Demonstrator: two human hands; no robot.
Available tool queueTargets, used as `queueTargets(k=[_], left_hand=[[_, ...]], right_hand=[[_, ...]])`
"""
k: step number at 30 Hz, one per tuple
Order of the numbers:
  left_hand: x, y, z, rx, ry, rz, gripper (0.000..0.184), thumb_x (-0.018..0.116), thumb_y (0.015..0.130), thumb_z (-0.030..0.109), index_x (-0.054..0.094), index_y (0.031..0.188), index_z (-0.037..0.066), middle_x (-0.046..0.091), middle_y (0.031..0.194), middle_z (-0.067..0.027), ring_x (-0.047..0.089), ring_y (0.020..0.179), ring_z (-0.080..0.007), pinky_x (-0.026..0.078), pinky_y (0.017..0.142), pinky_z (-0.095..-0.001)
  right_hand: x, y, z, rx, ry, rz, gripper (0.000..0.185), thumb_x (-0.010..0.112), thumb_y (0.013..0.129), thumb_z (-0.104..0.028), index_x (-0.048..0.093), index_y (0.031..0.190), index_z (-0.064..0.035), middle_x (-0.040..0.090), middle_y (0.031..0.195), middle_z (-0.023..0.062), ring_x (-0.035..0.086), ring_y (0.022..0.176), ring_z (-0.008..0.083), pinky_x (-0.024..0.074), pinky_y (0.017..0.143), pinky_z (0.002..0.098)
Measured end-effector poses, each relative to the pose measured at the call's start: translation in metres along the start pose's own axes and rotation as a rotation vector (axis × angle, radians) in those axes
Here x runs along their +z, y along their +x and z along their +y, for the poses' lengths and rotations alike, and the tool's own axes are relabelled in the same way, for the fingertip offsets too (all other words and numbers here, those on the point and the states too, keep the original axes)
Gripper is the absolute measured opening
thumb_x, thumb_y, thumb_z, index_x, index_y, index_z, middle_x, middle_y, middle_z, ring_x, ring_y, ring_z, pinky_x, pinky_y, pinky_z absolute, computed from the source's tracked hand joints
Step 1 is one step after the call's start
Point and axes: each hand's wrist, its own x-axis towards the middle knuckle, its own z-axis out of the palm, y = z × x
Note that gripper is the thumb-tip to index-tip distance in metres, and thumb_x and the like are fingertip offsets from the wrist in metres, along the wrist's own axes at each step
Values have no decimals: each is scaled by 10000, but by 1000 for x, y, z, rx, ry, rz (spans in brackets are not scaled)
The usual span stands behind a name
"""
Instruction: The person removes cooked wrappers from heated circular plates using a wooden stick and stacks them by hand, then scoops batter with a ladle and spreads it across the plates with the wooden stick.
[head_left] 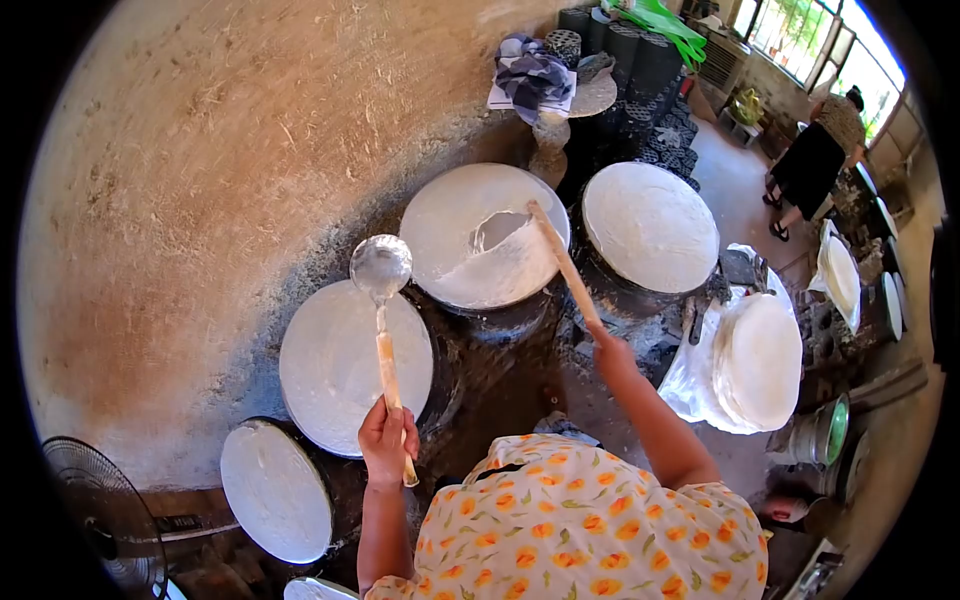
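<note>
My left hand is closed around the handle of a metal ladle, its wet bowl raised above the gap between two round griddles. My right hand grips a long wooden stick. The far end of that stick touches the white batter on the back griddle, beside a bare greyish patch. White layers also cover the right griddle, the left griddle and the lower left griddle.
A stack of thin white round sheets lies on plastic at the right. A fan stands at lower left, near the wall. Dark cylinders are piled behind the griddles. Another person bends over at the far right.
</note>
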Motion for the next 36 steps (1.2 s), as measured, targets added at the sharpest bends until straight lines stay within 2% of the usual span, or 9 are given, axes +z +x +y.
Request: queueTargets(k=[3, 5, 13, 16, 20, 22, 27, 33, 36], left_hand=[[11, 6, 6, -7, 13, 22, 141, 436, 954, 118, 517, 931, 5, 468, 640, -14, 411, 414, -63, 354, 361, -199], [18, 11, 12, -12, 23, 42, 143, 436, 954, 119, 514, 907, 10, 464, 632, -12, 410, 412, -63, 352, 362, -198], [33, 22, 11, 23, 51, 88, 177, 435, 950, 130, 480, 807, 37, 456, 611, -9, 410, 400, -62, 348, 358, -195], [41, 24, 15, 24, 63, 115, 175, 433, 946, 125, 477, 805, 33, 454, 610, -11, 406, 393, -63, 344, 347, -199], [46, 17, 19, 44, 43, 196, 175, 430, 945, 123, 475, 811, 19, 454, 608, -20, 403, 384, -69, 342, 329, -207], [46, 14, 15, 43, 54, 214, 173, 432, 945, 122, 474, 813, 18, 455, 608, -22, 400, 383, -69, 343, 331, -208], [55, 11, 11, 34, 59, 236, 167, 435, 943, 117, 471, 814, 16, 457, 610, -26, 392, 381, -72, 346, 333, -212], [56, -6, 25, 42, 30, 350, 161, 432, 938, 97, 483, 819, 2, 456, 595, -32, 392, 380, -76, 344, 331, -214], [54, -5, 23, 51, 32, 324, 162, 425, 939, 88, 480, 818, -5, 456, 594, -37, 395, 380, -79, 343, 329, -213]], right_hand=[[4, -14, 0, -168, 246, -68, 530, 528, 845, -102, 454, 1316, -335, 602, 915, 190, 615, 783, 370, 497, 679, 441], [-19, -40, -7, -152, -75, -335, 482, 510, 845, -92, 517, 1260, -336, 605, 861, 183, 614, 758, 369, 492, 664, 439], [-16, 71, 14, -155, -30, 65, 487, 496, 834, -76, 531, 1247, -330, 596, 796, 172, 615, 702, 355, 475, 626, 464], [-20, 67, 3, -166, 104, -179, 483, 496, 830, -82, 530, 1251, -317, 593, 755, 187, 612, 686, 357, 475, 627, 470], [-37, 39, 29, -360, -64, -204, 481, 503, 823, -82, 531, 1257, -286, 577, 698, 204, 610, 672, 360, 465, 620, 482], [-33, 61, 38, -181, -108, -88, 465, 508, 820, -74, 546, 1246, -259, 563, 672, 222, 604, 680, 382, 460, 617, 484], [-15, 170, -6, -145, 182, 112, 387, 497, 822, -51, 608, 1164, -196, 609, 800, 252, 595, 745, 417, 468, 662, 487], [-26, 160, -7, -476, 448, 233, 488, 497, 813, -52, 536, 1269, -220, 637, 919, 224, 623, 814, 401, 490, 714, 451], [-19, 151, -1, -91, 333, -60, 579, 497, 790, -29, 467, 1330, -237, 609, 1083, 222, 607, 960, 379, 480, 827, 395]])
